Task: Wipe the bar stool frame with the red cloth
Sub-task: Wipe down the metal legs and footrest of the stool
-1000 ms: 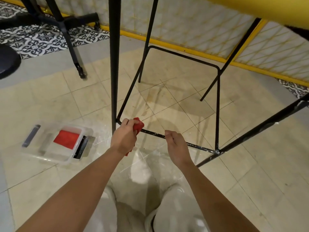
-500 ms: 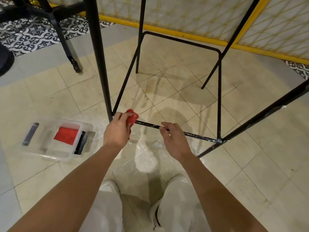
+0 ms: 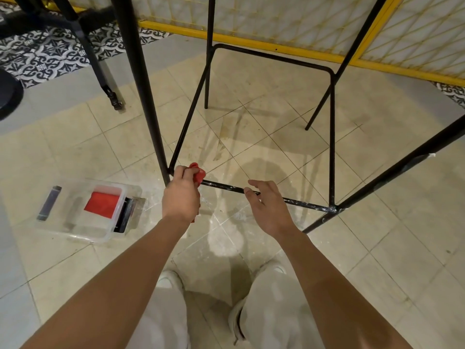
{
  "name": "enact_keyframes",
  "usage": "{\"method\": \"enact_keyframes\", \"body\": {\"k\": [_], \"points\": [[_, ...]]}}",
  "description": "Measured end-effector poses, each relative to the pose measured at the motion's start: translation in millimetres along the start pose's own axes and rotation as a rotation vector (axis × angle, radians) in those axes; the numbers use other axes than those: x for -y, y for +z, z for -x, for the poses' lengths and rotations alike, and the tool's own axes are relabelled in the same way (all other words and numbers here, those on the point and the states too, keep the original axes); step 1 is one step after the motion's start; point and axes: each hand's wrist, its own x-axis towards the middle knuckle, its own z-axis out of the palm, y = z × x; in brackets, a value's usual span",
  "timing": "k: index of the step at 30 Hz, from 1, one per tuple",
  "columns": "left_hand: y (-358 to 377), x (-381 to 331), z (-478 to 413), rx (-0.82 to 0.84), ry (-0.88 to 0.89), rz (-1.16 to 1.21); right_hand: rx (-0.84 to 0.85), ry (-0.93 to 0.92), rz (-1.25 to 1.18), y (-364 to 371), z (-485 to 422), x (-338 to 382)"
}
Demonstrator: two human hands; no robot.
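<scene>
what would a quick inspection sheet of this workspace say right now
surface: beige tiled floor, white specks and smears beneath the stool
job's things: black bar stool frame; red cloth bunched against the left end of its near lower bar, which shows white flecks
clutter: clear plastic box on the floor at left, red item inside
grippers: left hand grips the red cloth; right hand open, fingers relaxed over the lower bar
cables: nothing seen
surroundings: yellow-framed mesh panel behind, patterned tiles and another black furniture leg far left

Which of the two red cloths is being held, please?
The bunched cloth in the left hand, at the near rung; the flat cloth lies in the clear box.
</scene>
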Motion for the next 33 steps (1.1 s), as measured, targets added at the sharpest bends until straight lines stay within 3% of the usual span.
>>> {"method": "enact_keyframes", "body": {"k": [3,11,17,25,33], "points": [[-1,7,-3,0.028,0.060,-0.016,0.000,-0.009,0.001,0,0,0],[-2,10,-3,-0.073,-0.115,0.033,0.015,-0.015,0.009,-1,-1,1],[8,-11,3,0.023,0.072,0.053,0.018,-0.057,0.114,2,0,1],[6,-15,4,-0.023,-0.024,0.034,-0.016,-0.066,0.190,-3,1,2],[8,-20,2,0.058,0.120,0.109,-0.090,-0.059,0.264,-13,2,0]]}}
